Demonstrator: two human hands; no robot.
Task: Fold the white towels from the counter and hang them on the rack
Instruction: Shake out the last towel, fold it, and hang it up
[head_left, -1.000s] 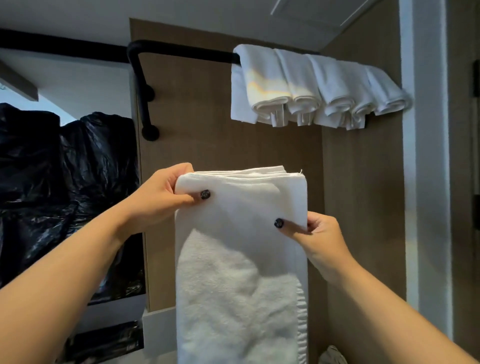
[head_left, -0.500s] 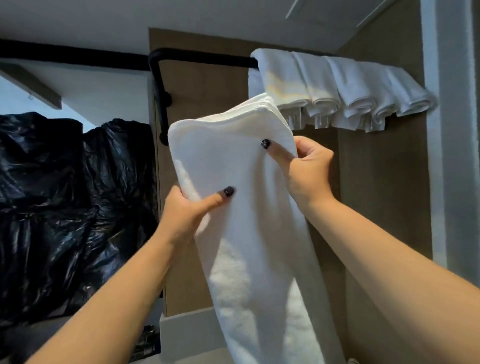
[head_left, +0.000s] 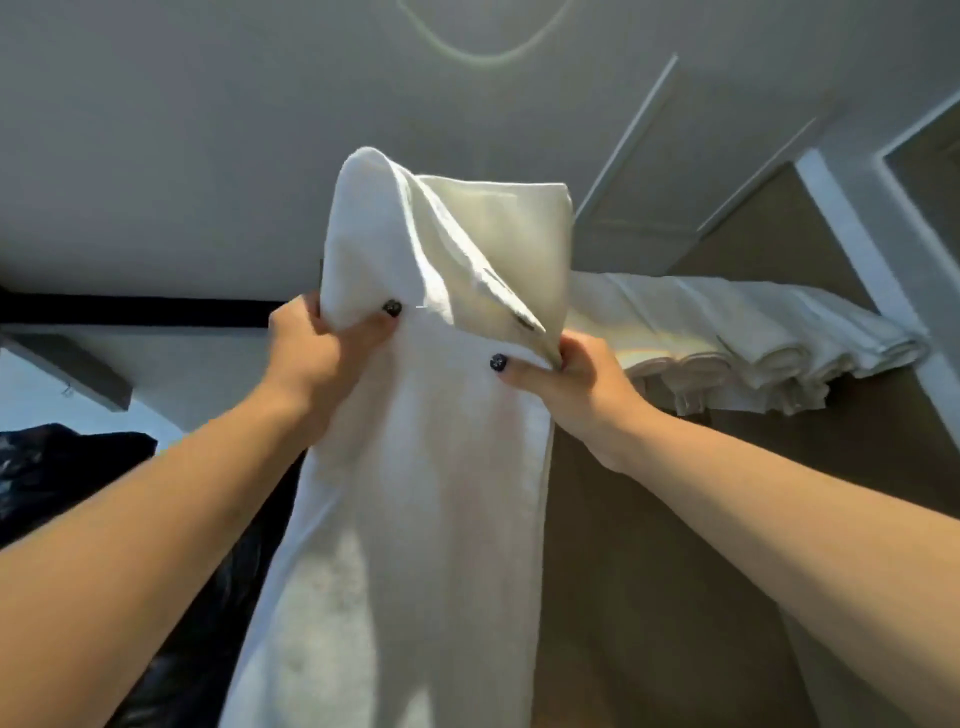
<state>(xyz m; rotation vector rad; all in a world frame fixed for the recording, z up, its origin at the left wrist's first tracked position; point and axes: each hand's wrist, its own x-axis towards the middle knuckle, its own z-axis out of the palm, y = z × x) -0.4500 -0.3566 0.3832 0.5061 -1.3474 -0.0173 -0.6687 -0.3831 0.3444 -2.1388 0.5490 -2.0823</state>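
Observation:
A long folded white towel (head_left: 447, 467) hangs in front of me, its top end raised toward the ceiling and flopping over. My left hand (head_left: 317, 358) grips its left edge with the thumb in front. My right hand (head_left: 576, 384) pinches its right edge, thumb across the cloth. Several folded white towels (head_left: 727, 343) hang side by side on the rack to the right, just behind my right hand. The rack's bar is hidden by the cloth; only a black bar (head_left: 135, 310) shows at the left.
Black plastic bags (head_left: 67, 467) fill the lower left. A brown wood panel (head_left: 727, 519) stands behind the towels. A white door frame (head_left: 872, 260) runs down the right side, and the pale ceiling (head_left: 260, 104) fills the top.
Both hands have lifted the towel up to rack height, and its top end now folds over. My view has tilted up toward the ceiling. The left hand moved up to the towel's upper edge.

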